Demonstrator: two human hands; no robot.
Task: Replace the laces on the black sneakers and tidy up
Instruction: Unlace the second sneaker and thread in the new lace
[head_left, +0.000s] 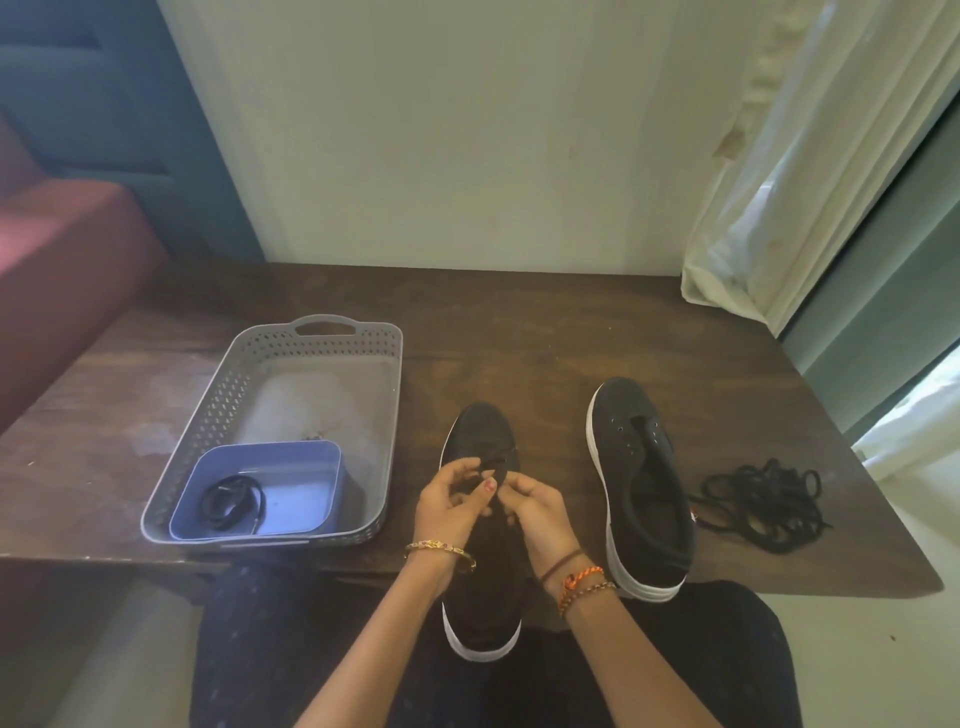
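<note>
Pinching lace (485, 470), fingers (475, 467) over sneaker (480, 431)

Matt black cloth sneakers (641, 483) with white rubbery soles, perforated grey plastic basket (228, 395), worn wooden table (545, 322).

- left hand (451, 498) and right hand (535, 503) pinch a black lace over the near sneaker (480, 436)
- second sneaker (641, 483) sits unlaced beside a lace pile (763, 503)
- grey basket (291, 364) holds a blue tub (311, 467)
</note>
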